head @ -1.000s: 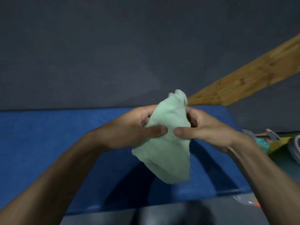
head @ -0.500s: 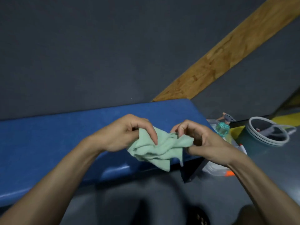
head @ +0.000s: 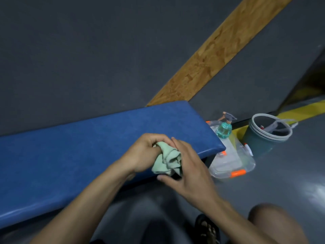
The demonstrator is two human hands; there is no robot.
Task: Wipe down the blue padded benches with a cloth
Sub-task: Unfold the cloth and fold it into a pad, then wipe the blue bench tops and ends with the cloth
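A long blue padded bench runs from the left edge to mid-frame, its right end rounded. A pale green cloth is bunched into a wad between both hands, above the bench's front edge near its right end. My left hand is closed around the cloth's upper left part. My right hand cups it from the right, thumb under the wad. The cloth hangs just off the bench surface; contact with the padding cannot be made out.
A clear lidded plastic box with orange latches sits on the floor at the bench's right end, a teal spray bottle on it. A dark bucket stands further right. A dark padded wall with a wooden beam rises behind. My foot and knee are below.
The cloth, spread loosely between both hands a second ago, is now squeezed into a tight wad. The hands have closed together and the view has tilted down and right.
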